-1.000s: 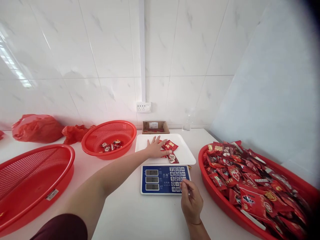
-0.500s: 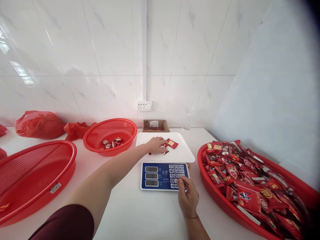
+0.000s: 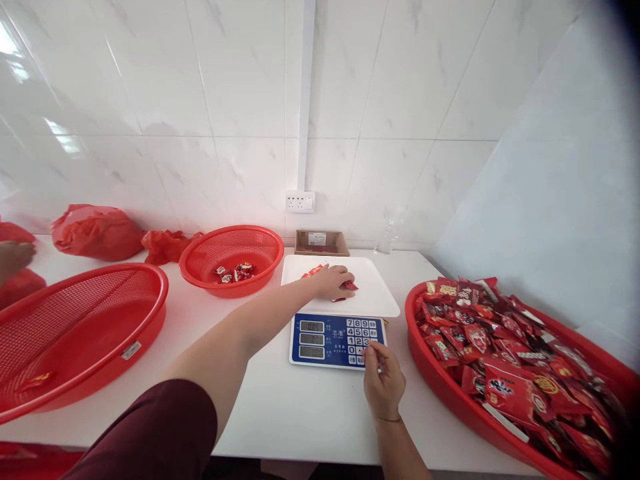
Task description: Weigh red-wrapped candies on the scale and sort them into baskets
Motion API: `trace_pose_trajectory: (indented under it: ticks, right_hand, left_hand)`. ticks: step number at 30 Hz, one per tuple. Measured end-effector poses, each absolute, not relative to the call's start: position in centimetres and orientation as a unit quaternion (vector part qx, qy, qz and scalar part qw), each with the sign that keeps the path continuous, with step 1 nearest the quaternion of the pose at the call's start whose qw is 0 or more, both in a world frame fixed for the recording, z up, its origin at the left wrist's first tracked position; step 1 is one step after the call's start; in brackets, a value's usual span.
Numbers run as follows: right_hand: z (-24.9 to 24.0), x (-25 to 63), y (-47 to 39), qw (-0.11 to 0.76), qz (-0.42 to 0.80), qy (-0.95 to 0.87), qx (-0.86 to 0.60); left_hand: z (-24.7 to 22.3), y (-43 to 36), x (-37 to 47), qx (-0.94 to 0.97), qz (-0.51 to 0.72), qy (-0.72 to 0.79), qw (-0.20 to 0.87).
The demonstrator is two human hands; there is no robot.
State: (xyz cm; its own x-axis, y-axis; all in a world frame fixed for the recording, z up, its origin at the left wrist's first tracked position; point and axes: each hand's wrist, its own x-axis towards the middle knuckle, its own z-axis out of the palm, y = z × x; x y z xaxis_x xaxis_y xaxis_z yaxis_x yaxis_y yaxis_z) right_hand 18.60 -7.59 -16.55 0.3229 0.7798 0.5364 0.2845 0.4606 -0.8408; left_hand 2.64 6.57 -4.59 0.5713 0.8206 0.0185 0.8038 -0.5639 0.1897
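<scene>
My left hand (image 3: 336, 281) reaches across to the white weighing tray (image 3: 377, 287), its fingers curled over small red snack packets (image 3: 351, 285). Another red packet (image 3: 313, 271) shows behind the wrist on the tray. Most of what lies beneath the palm is hidden. In front of the tray sits the scale's blue panel (image 3: 330, 360), with number keys and three small displays. My right hand (image 3: 384, 380) rests at the panel's lower right corner, thumb and fingers drawn together; whether something small is between them I cannot make out.
A red basin (image 3: 417, 340) heaped with snack packets stands on the right. To the left are a red basket (image 3: 187, 267) with a few packets and a larger red basket (image 3: 160, 293). Another person's hand (image 3: 15, 257) is near red bags (image 3: 97, 233). Behind the tray is a cardboard box (image 3: 323, 243).
My left hand has closed further over the packets, covering more of them. My right hand stays by the keypad. The view has shifted slightly, and another person's hand appears at far left.
</scene>
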Motion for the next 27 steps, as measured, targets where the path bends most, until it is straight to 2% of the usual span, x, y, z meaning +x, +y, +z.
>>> trace_pose_trajectory:
  ticks: [5, 9, 18, 27]
  right_hand:
    - [-16.8, 18.7, -7.5, 0.648, 0.197, -0.551, -0.487]
    - [-16.4, 18.7, -7.6, 0.659, 0.196, -0.543, -0.482]
    - [-16.5, 18.7, -7.7, 0.671, 0.214, -0.517, -0.486]
    - [-16.6, 18.6, -7.7, 0.670, 0.219, -0.506, -0.497]
  left_hand:
    - [-3.5, 5.7, -1.0, 0.877, 0.081, 0.468, 0.077]
    - [-2.1, 4.6, -5.3, 0.831, 0.115, 0.540, 0.063]
    - [-1.7, 0.3, -16.4, 0.751, 0.061, 0.657, 0.044]
    - [-1.8, -2.1, -23.1, 0.643, 0.014, 0.766, 0.026]
